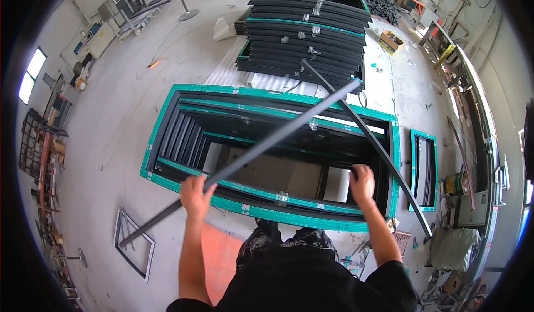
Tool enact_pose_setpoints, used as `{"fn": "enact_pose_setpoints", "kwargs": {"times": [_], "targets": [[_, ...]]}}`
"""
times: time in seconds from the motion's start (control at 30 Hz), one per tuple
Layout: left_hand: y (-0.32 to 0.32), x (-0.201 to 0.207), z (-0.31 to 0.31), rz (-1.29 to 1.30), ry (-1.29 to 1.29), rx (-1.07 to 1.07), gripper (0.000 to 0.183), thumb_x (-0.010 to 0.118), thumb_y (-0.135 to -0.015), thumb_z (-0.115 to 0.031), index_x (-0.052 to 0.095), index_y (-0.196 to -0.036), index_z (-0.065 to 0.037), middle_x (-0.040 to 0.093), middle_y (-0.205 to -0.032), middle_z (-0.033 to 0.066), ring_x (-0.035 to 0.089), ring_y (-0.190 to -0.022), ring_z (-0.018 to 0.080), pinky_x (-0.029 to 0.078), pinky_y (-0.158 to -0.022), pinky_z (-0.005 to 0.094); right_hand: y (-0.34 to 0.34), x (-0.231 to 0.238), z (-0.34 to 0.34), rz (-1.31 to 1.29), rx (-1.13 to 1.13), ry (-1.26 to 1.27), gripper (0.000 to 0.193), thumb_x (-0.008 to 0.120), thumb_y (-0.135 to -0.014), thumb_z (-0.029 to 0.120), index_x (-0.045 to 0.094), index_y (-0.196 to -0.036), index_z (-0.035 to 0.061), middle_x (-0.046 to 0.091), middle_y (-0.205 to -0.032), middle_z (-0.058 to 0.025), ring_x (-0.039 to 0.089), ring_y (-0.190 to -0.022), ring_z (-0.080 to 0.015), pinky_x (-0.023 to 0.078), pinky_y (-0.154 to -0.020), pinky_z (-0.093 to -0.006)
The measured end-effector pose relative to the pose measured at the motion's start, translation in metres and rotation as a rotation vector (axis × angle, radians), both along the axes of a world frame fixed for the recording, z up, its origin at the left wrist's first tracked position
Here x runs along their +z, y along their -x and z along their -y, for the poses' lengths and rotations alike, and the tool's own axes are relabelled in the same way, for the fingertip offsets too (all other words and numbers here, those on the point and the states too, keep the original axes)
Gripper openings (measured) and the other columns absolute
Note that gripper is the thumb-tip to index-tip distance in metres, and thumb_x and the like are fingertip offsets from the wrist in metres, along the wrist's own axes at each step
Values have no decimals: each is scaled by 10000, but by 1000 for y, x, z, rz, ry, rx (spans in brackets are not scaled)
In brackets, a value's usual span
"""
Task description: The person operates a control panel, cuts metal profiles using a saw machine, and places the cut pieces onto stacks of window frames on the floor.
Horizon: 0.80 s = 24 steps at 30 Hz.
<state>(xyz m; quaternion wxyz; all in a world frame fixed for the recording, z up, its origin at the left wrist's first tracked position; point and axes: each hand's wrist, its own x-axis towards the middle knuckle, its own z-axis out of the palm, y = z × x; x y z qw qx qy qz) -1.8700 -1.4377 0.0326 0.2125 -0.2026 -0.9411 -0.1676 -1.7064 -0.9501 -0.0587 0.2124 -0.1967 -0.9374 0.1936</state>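
A long dark grey bar [283,131] runs diagonally from the lower left to the far side of a stack of window frames. My left hand [194,198] is closed round this bar above the stack's near left edge. The top frame [245,206] is dark with green film on its faces. Over the near right part of its opening is my right hand [362,185], with curled fingers. A small dark thing shows at those fingertips; I cannot make out what it is. A second dark bar [370,139] slants across the frame's right part, its near end sticking out.
Beyond stands a tall pile of dark frames [306,39]. A small green-edged frame [413,170] lies at the right, near a round tin [456,184]. A triangular metal stand [149,256] is on the floor at lower left. Shelving [44,184] lines the left wall.
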Motion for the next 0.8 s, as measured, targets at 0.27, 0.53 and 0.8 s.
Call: {"fn": "enact_pose_setpoints", "kwargs": {"times": [0.27, 0.53, 0.8], "targets": [[212, 174, 15, -456, -636, 61, 383, 738, -906, -342, 631, -1004, 12, 626, -886, 77, 579, -827, 196, 477, -756, 345, 55, 66, 194, -61, 217, 221, 258, 705, -814, 104, 667, -1062, 43, 647, -1109, -128, 605, -1027, -351, 503, -903, -427], [248, 218, 0, -290, -1453, -165, 342, 622, -985, -333, 504, -870, -33, 554, -781, 63, 543, -741, 169, 482, -684, 358, 97, 148, 211, -311, 250, 112, 303, 721, -780, 71, 665, -1076, 36, 645, -1111, -121, 618, -1005, -318, 514, -899, -403], [156, -55, -18, 699, -1900, 407, 314, 681, -933, -398, 568, -1047, -129, 543, -835, 42, 544, -818, 214, 499, -807, 424, 117, 124, 196, -1, 356, -95, 640, 696, -820, 454, 566, -1294, 44, 593, -1199, -149, 560, -1133, -317, 439, -996, -456]]}}
